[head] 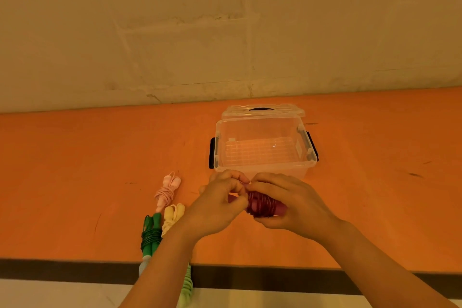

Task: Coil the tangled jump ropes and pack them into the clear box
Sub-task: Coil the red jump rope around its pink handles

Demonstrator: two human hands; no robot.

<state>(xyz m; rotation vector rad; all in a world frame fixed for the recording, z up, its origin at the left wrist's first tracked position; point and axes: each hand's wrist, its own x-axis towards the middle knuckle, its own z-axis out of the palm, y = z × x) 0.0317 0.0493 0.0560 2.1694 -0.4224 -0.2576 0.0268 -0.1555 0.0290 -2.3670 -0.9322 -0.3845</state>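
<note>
Your left hand and right hand both grip the coiled dark-red jump rope just before the open clear plastic box on the orange table.

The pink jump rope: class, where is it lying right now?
In the head view, the pink jump rope lies coiled on the orange table, left of the hands, just beyond the yellow rope.

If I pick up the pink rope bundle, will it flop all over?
Probably not much: the pink rope bundle has its cord wrapped tightly round both handles. It looks small and likely light. Its rounded handles might let it roll a little on the orange table.
</note>
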